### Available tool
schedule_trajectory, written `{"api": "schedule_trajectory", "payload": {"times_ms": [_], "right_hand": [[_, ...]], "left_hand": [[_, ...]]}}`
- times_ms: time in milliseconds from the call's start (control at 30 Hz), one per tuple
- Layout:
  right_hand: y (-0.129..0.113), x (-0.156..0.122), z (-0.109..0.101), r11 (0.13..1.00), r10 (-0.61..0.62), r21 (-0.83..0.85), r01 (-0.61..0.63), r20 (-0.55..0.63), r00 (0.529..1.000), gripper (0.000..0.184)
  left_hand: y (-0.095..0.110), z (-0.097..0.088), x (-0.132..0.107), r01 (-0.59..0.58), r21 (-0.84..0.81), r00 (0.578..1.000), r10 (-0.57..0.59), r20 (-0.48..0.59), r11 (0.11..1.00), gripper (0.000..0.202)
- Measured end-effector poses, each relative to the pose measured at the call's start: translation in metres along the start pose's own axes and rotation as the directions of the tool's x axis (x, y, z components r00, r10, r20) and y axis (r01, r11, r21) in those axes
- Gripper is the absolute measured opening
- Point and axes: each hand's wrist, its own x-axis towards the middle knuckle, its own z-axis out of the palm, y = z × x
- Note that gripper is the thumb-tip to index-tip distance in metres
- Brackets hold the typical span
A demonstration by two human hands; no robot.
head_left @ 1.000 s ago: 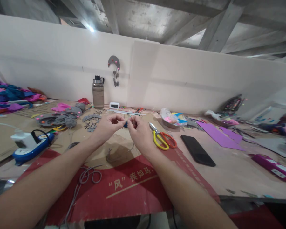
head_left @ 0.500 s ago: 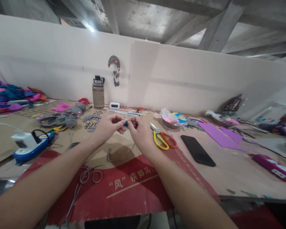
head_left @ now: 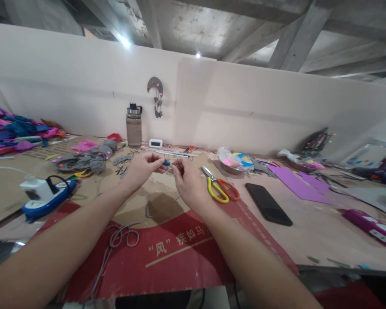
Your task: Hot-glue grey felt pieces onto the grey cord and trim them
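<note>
Blue scrap (head_left: 166, 162): pinched by L. hand (head_left: 143, 168), more exposed vs. prev., so mainly L.-held; R. hand (head_left: 188, 178) grip unclear.

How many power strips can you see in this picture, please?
2: a blue power strip on the left, with a white adapter on it, and a magenta power strip at the far right, past the black phone. Others may be hidden.

Our pale worktable (head_left: 304, 236) carries a red-and-brown cardboard sheet (head_left: 176, 277); to its right we see a black phone (head_left: 268, 204), a purple sheet (head_left: 292, 183) and a magenta power strip (head_left: 369, 226). Farther back stand a filled bowl (head_left: 233, 170) and a white clock (head_left: 155, 143).
</note>
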Motion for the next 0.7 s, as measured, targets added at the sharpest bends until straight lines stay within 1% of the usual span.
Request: {"api": "schedule_trajectory", "payload": {"times_ms": [67,133,233,267,300,333,367,433,467,533,600,633,667,700], "right_hand": [[0.0,-0.001,0.001,1.0,-0.026,-0.015,0.026,0.038,0.999,0.019],[0.001,-0.001,0.001,0.997,-0.081,-0.004,0.082,0.088,0.993,0.021],[0.004,-0.002,0.002,0.978,-0.206,0.04,0.202,0.199,0.958,0.022],[0.006,-0.001,0.002,0.973,-0.232,0.042,0.229,0.226,0.946,0.022],[0.009,0.0,0.001,0.972,-0.232,0.029,0.232,0.238,0.943,0.023],[0.012,0.001,0.0,0.978,-0.202,-0.001,0.208,0.23,0.952,0.025],[0.017,0.003,-0.002,0.986,-0.144,-0.048,0.157,0.201,0.969,0.028],[0.026,0.008,-0.008,0.982,0.016,-0.187,0.006,0.116,0.993,0.033],[0.031,0.01,-0.012,0.957,0.09,-0.282,-0.064,0.081,0.993,0.035],[0.041,0.013,-0.017,0.861,0.219,-0.483,-0.159,0.07,0.973,0.036],[0.05,0.014,-0.019,0.749,0.352,-0.63,-0.203,0.119,0.928,0.039],[0.054,0.013,-0.018,0.715,0.406,-0.666,-0.213,0.147,0.902,0.042],[0.057,0.011,-0.016,0.702,0.443,-0.677,-0.223,0.17,0.88,0.044],[0.059,0.01,-0.013,0.707,0.459,-0.669,-0.229,0.188,0.869,0.047]], "left_hand": [[-0.001,-0.004,0.003,-0.037,-0.009,0.997,0.036,-0.07,0.999,0.018],[-0.002,-0.008,0.006,-0.061,-0.015,0.988,0.058,-0.14,0.998,0.019],[-0.004,-0.014,0.01,-0.089,-0.064,0.971,0.072,-0.228,0.994,0.021],[-0.004,-0.016,0.011,-0.101,-0.096,0.966,0.075,-0.249,0.99,0.021],[-0.005,-0.018,0.012,-0.113,-0.133,0.961,0.075,-0.265,0.985,0.021],[-0.005,-0.02,0.013,-0.123,-0.173,0.959,0.072,-0.276,0.977,0.021],[-0.005,-0.022,0.015,-0.132,-0.215,0.956,0.067,-0.285,0.968,0.021],[-0.006,-0.026,0.017,-0.14,-0.299,0.953,0.046,-0.301,0.944,0.021],[-0.006,-0.029,0.019,-0.141,-0.337,0.95,0.032,-0.31,0.931,0.02],[-0.006,-0.033,0.021,-0.143,-0.401,0.943,0.001,-0.333,0.905,0.018],[-0.005,-0.037,0.023,-0.144,-0.446,0.936,-0.025,-0.352,0.883,0.017],[-0.005,-0.038,0.023,-0.145,-0.459,0.934,-0.033,-0.356,0.876,0.016],[-0.004,-0.038,0.023,-0.146,-0.466,0.933,-0.035,-0.358,0.873,0.016],[-0.003,-0.037,0.022,-0.149,-0.464,0.933,-0.031,-0.358,0.873,0.017]]}}
